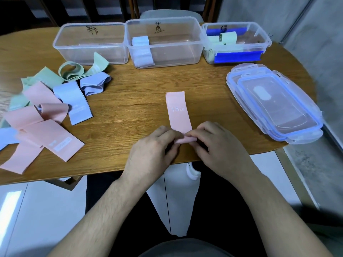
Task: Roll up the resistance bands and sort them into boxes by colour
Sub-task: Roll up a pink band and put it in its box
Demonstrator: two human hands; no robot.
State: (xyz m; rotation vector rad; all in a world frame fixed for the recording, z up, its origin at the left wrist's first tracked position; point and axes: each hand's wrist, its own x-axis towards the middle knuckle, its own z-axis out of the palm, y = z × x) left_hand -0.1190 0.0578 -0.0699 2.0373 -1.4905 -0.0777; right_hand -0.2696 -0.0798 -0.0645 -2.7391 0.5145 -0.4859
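Observation:
A pink resistance band marked "15 LB" lies flat on the wooden table, pointing away from me. Its near end is curled into a small roll. My left hand and my right hand both pinch that roll at the table's front edge. Three clear boxes stand at the back: the left box holds nothing, the middle box holds a pale blue band, the right box holds rolled green bands. A loose pile of pink, pale blue and green bands lies at the left.
Stacked clear lids with blue rims lie at the table's right side. The right box has blue clip handles. A chair back shows behind the middle box. White floor tiles and my dark trousers are below the table edge.

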